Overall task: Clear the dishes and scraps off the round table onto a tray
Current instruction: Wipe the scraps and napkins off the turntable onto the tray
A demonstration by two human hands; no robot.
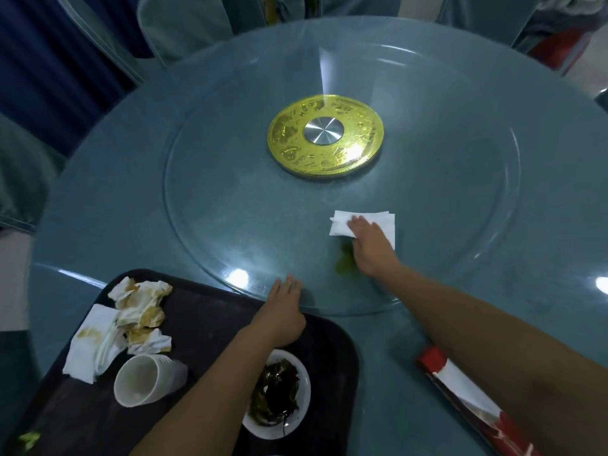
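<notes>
Dark tray (322, 337) holding one cup (141, 380), one plate (304, 390) of dark scraps, soiled napkins (131, 320), beyond the tray right hand (368, 245) fingers flat on white napkin (342, 222), left hand (283, 311) fingers released

Teal-covered chairs (184, 24) ring the table beside a dark blue curtain (49, 60).

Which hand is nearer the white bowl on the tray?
Left. The left hand rests at the turntable's edge just above the bowl, its forearm crossing it. The right hand is farther off, flat on a napkin.
</notes>
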